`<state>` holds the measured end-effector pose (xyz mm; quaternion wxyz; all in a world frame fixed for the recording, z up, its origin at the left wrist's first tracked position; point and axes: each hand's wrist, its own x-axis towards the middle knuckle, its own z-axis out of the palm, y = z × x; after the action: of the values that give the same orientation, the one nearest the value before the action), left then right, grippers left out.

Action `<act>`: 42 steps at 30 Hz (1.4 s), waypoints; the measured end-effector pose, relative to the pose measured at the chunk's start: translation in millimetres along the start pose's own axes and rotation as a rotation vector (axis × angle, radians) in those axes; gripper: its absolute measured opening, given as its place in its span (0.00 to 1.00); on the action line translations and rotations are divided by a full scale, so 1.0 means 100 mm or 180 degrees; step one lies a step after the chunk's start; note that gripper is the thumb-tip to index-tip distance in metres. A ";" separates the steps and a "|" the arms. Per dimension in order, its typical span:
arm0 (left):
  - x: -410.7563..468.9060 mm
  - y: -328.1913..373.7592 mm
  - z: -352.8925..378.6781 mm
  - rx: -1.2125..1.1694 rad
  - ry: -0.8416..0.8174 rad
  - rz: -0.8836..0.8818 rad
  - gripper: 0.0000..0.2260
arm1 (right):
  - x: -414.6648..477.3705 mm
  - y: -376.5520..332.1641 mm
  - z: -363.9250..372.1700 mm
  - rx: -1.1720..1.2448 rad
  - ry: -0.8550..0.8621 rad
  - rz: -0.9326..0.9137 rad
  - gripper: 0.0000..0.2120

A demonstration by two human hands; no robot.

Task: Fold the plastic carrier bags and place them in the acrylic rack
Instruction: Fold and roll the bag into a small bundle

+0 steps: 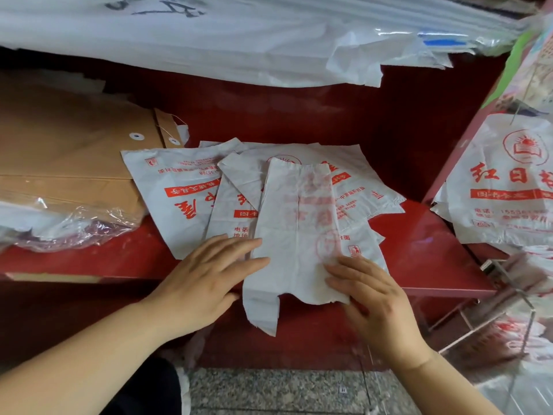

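Red counter (pixel 425 235) spans the view, with a stack of large white sheets (pixel 239 40) overhanging it from above. Brown envelopes (pixel 74 151) lie at far left, with crumpled clear wrap (pixel 59 226) on their near edge.

A loose pile of white carrier bags (pixel 185 190) with red print is fanned across the middle of the counter. More printed bags (pixel 502 187) hang at the right edge.

One folded bag (pixel 296 235), a narrow strip, lies on top of the pile. Its handle end droops over the counter's front edge.

The acrylic rack (pixel 490 310) sits at lower right, below and beside the counter, well apart from the folded bag. It holds some printed bags.

Left hand (pixel 206 274): flat, fingers straight, fingertips touching the strip's left edge. Right hand (pixel 377 304): fingers spread, pressing on the strip's lower right corner. Cannot tell whether the thumb is tucked under it.
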<state>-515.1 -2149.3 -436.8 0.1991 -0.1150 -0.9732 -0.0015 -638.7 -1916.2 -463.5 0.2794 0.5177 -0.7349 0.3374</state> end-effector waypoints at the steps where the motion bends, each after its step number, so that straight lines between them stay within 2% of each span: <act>1: -0.01 0.00 0.03 0.0058 -0.0032 0.0038 0.41 | 0.00 -0.01 -0.01 -0.0097 0.0010 0.0034 0.09; 5: 0.03 0.01 0.08 -0.0166 0.0197 0.0081 0.34 | -0.03 -0.06 -0.02 -0.0082 0.0015 0.0283 0.10; 8: 0.10 0.07 0.08 -0.0299 0.0521 0.0306 0.15 | -0.03 -0.07 -0.02 0.0065 -0.0062 0.0194 0.07; 9: 0.11 0.09 0.09 -0.0269 0.0553 0.0382 0.12 | -0.02 -0.06 -0.02 0.0116 -0.0079 0.0191 0.07; 15: 0.09 0.08 0.17 -0.0008 0.0556 0.0459 0.17 | -0.03 0.02 -0.08 0.0140 -0.0078 0.0203 0.06; 18: 0.11 0.08 0.15 -0.0034 0.0417 0.0361 0.31 | -0.07 0.04 -0.12 0.0123 -0.0098 0.0252 0.05; 20: 0.12 0.09 0.16 -0.0117 0.0392 0.0325 0.34 | -0.11 0.05 -0.14 0.0140 -0.0069 0.0282 0.05; 23: 0.14 0.11 0.20 -0.0290 0.0573 0.0413 0.28 | -0.16 0.07 -0.16 0.0194 -0.0024 0.0351 0.05; 26: 0.17 0.14 0.20 -0.0443 0.0798 0.0475 0.13 | -0.18 0.07 -0.17 0.0214 -0.0022 0.0383 0.05; 30: 0.19 0.23 0.22 -0.0625 0.0950 0.0524 0.14 | -0.16 0.06 -0.17 0.0242 -0.0004 0.0403 0.04; 33: 0.18 0.24 0.20 -0.0584 0.0766 0.0552 0.13 | -0.15 0.05 -0.19 0.0312 -0.0025 0.0457 0.03; 38: 0.09 0.17 0.21 0.0197 0.0207 0.0313 0.27 | -0.13 0.05 -0.22 0.0331 -0.0110 0.0459 0.04; 40: 0.04 0.18 0.12 -0.0278 0.0234 -0.0071 0.25 | -0.14 0.05 -0.23 0.0327 -0.0124 0.0453 0.03; 42: 0.00 0.25 -0.03 -0.1218 0.0570 -0.0775 0.17 | -0.14 0.06 -0.23 0.0333 -0.0106 0.0443 0.03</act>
<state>-508.1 -2124.9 -435.6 0.2575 -0.0320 -0.9404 -0.2200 -638.3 -1888.9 -461.6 0.2155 0.4849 -0.7550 0.3852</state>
